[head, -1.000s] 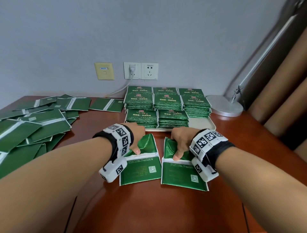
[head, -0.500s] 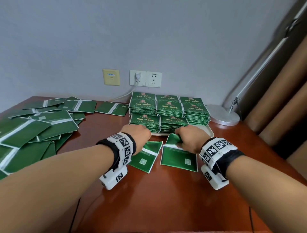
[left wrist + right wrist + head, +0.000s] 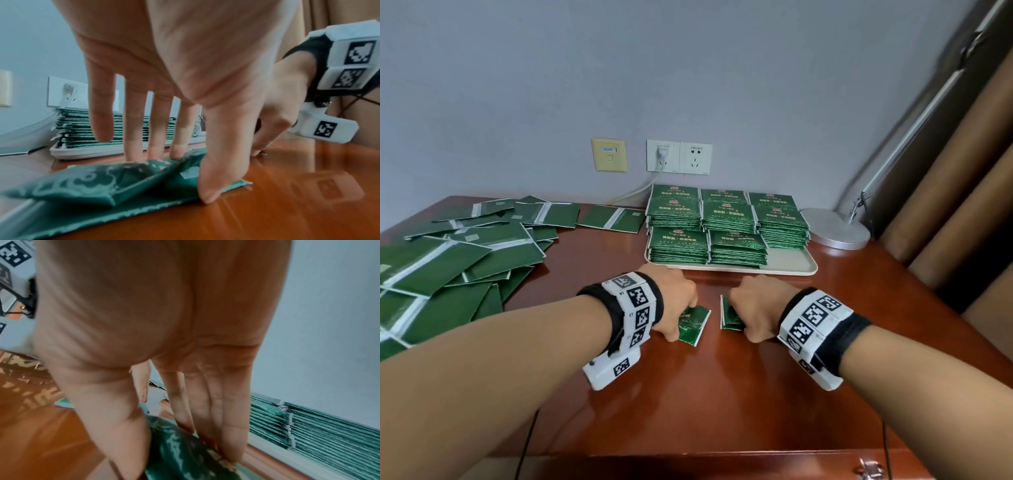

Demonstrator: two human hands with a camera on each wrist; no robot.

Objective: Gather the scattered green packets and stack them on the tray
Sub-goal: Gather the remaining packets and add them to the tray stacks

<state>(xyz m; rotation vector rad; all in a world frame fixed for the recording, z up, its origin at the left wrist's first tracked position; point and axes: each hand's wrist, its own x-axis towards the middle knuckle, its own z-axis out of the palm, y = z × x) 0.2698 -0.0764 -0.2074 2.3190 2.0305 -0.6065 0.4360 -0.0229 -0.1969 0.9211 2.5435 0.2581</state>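
While my left hand [image 3: 674, 301] and right hand [image 3: 756, 310] each pinch one folded green packet [image 3: 693, 325] on the table [image 3: 722, 394] beside the tray's [image 3: 794, 265] near edge, stacking follows: lift both onto its bare corner.

Bare bench [image 3: 722, 394] lies open near the hands. Far ahead the stacked tray [image 3: 791, 265] blocks; loose packets [image 3: 465, 260] crowd the left, a lamp base [image 3: 837, 231] far right.
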